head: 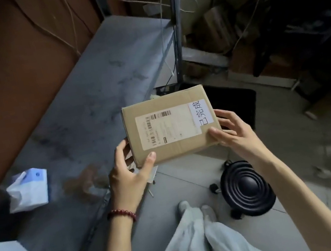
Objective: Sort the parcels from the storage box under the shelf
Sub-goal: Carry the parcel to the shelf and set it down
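Both hands are holding a cardboard parcel in the air over the floor, beside the grey table. Left hand is pinching its near left corner; right hand is clasping the right edge. White bag is lying on the table. Dark box, possibly the storage box, is sitting behind the parcel.

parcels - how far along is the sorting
Done: a white bag already lies on the grey shelf, possibly sorted. In hand: both the left hand and right hand hold a labelled cardboard parcel above the floor. Left: setting it down; the storage box's contents aren't visible.
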Action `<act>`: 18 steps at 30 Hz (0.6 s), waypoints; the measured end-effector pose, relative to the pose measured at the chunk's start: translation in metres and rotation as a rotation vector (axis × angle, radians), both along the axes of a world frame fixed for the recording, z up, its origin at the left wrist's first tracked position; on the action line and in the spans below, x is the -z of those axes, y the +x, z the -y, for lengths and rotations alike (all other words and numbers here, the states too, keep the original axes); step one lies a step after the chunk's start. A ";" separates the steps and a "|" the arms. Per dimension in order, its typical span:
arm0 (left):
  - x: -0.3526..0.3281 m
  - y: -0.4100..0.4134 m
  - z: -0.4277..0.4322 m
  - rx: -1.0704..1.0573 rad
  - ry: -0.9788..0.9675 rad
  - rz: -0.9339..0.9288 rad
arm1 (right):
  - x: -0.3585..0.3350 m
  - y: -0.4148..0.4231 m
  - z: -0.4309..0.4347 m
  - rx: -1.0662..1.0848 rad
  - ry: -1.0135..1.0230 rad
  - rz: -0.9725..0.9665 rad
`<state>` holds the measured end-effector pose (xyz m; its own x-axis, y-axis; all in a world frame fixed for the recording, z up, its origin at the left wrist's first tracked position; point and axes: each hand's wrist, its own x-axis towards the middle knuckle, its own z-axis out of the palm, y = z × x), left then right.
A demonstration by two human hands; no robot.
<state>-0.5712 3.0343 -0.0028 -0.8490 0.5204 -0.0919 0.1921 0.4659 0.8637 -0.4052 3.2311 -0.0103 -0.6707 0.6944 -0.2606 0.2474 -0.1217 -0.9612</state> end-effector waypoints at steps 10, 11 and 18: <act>0.011 -0.052 -0.011 -0.140 -0.021 0.045 | -0.002 -0.074 -0.030 -0.122 0.021 0.053; 0.013 -0.054 -0.014 -0.157 -0.032 0.050 | -0.002 -0.082 -0.035 -0.134 0.026 0.056; 0.026 -0.078 -0.041 -0.340 -0.024 0.081 | 0.015 -0.154 -0.084 -0.307 0.068 0.052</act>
